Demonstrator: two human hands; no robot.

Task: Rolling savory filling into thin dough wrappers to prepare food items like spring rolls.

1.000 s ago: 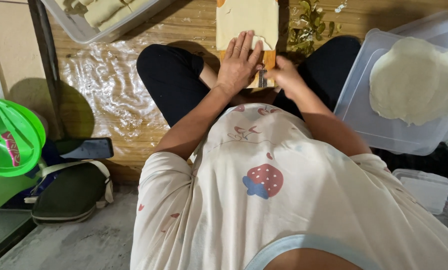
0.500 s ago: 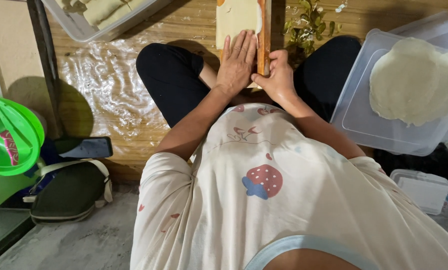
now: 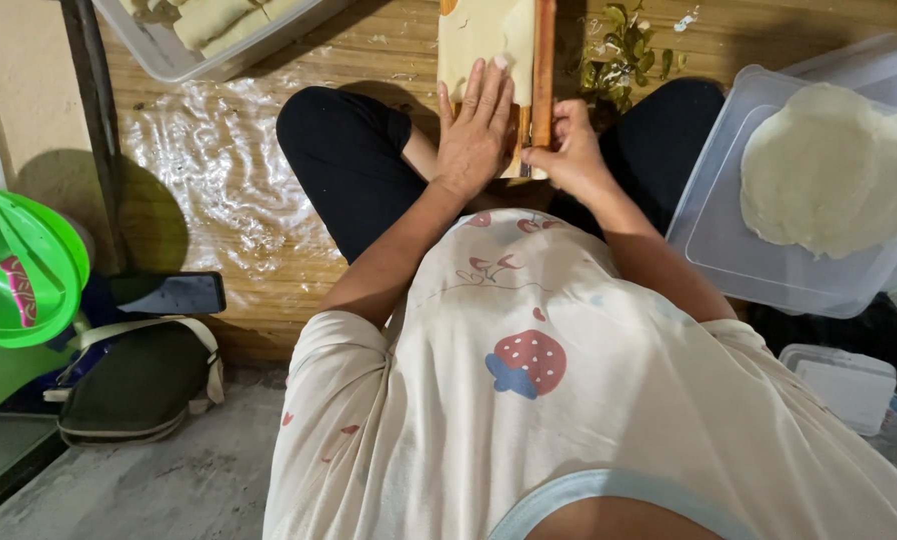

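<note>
Both hands work just past the knees: the left hand lies flat, fingers spread, on a pale sheet over a wooden board, while the right hand pinches what looks like a wooden stick beside it. Farther right, a clear tray holds round wrappers.

A dark phone with a black screen lies at the left edge of the wooden platform. A small white rectangular box sits on the floor near the platform's right corner.
</note>
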